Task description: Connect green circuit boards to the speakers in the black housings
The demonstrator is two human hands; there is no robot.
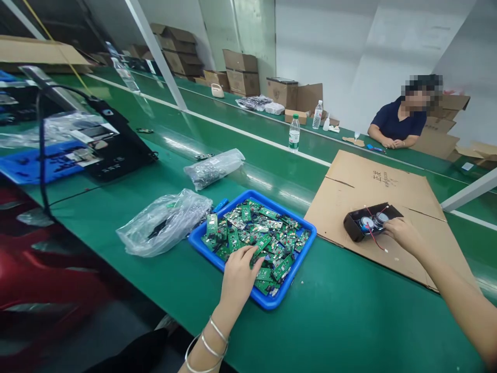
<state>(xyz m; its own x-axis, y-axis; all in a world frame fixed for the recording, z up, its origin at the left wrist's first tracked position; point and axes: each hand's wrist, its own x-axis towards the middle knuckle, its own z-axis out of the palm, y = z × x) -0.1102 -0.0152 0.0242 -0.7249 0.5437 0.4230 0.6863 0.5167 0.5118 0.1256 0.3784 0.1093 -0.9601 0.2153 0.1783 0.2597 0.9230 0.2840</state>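
My left hand (241,267) reaches over the near edge of a blue tray (192,241), its thumb and fingers apart. Its fingertips are at a heap of small green circuit boards (267,228), and nothing shows in its grasp. On the right, my right hand (402,233) is closed on the end of a black plastic casing (353,230). Inside the casing sit two small round speakers (366,223) with thin red wires, one of which hangs over the near side. The casing is above or on a flat cardboard sheet (334,202); contact underneath is hard to tell.
A clear plastic bag (155,233) and a wrapped bundle (215,168) lie left of the tray. Farther left stands a tilted black panel (124,153) with a cable. Bottles (294,135) stand beyond. Another person (402,119) sits across the line, near cardboard boxes (243,75).
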